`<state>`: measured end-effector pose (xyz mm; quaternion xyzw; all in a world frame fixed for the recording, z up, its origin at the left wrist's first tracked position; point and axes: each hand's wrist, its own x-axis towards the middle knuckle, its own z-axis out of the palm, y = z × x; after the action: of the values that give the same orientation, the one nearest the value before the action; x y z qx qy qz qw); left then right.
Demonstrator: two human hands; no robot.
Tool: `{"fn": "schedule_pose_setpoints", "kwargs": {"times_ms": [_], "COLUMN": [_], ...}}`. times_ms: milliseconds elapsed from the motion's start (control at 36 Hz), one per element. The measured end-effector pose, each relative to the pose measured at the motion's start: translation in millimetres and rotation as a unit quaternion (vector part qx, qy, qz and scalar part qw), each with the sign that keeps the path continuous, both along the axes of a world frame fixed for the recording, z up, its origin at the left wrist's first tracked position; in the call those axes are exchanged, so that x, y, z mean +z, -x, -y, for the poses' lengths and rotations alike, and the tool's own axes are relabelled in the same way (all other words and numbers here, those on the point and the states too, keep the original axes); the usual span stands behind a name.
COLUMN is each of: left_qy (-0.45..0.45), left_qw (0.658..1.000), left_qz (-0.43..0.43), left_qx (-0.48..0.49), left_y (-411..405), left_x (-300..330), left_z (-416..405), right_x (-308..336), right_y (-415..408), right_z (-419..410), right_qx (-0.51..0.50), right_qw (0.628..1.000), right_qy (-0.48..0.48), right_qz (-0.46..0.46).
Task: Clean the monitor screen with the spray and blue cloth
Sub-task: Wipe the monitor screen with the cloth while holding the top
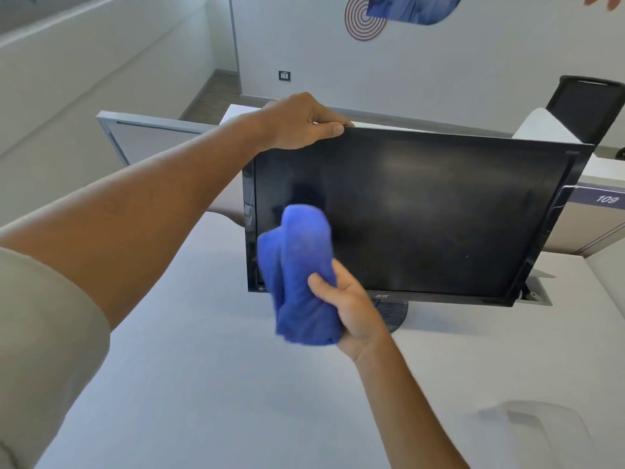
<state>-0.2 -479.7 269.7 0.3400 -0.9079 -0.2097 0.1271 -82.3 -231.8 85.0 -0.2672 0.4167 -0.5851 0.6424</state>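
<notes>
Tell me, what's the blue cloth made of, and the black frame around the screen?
The blue cloth looks like soft, fuzzy fabric, maybe microfibre: it bunches in floppy folds. The monitor frame looks like shiny hard plastic: light reflects off it.

The monitor (422, 211) is set on the desk (220, 384), with a partition (148, 137) behind and a chair (588, 106) behind-right.

Item count: one monitor (412, 211), standing on one white desk (220, 384). One blue cloth (301, 275), in front of the monitor's lower left corner. Two hands: one left hand (301, 121) at the monitor's top edge, one right hand (348, 306) on the cloth. One black chair back (588, 106) behind the monitor's upper right corner.
</notes>
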Motion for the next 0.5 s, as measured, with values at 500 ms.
{"fn": "schedule_pose_setpoints", "kwargs": {"times_ms": [500], "left_qy": [-0.310], "left_qw": [0.951], "left_qz": [-0.022], "left_qx": [-0.010], "left_y": [7.7], "left_x": [18.0], "left_z": [16.9], "right_x": [14.2], "right_y": [43.3], "right_z": [113.4], "right_qx": [-0.305], "right_qw": [0.536], "right_qy": [0.265], "right_qz": [-0.741]}}
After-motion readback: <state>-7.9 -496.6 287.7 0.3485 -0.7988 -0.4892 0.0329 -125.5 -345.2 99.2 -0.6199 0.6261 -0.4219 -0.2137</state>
